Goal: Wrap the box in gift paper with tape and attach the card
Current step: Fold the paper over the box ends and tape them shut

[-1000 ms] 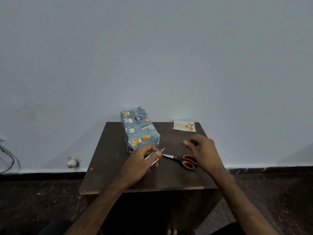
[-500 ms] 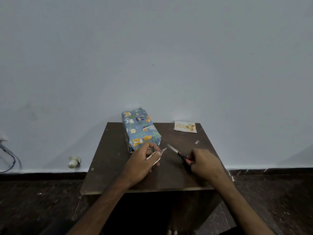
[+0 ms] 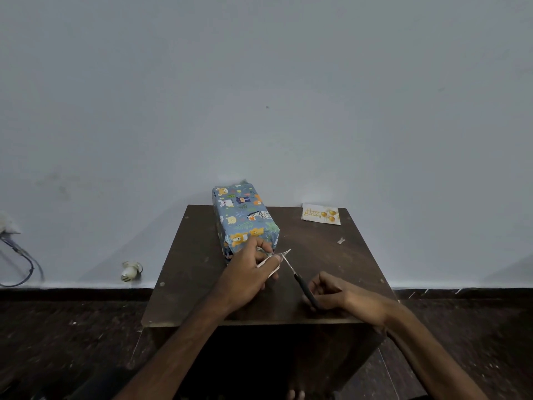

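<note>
Looking at the centre of the frame, we see the left hand (image 3: 248,272) with fingers curled, pinching clear tape (image 3: 275,261) just in front of the wrapped box (image 3: 243,219) and hiding its near lower corner. Right of it, the right hand (image 3: 337,293) grips the scissors (image 3: 300,280), blade tips at the tape. The card (image 3: 321,214) lies at the table's (image 3: 202,255) upper right corner, with a small scrap (image 3: 341,240) below it. A cable (image 3: 20,255) and a white fitting (image 3: 131,271) sit at the left.

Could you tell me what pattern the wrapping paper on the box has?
The paper is blue with cartoon animals; head view.
</note>
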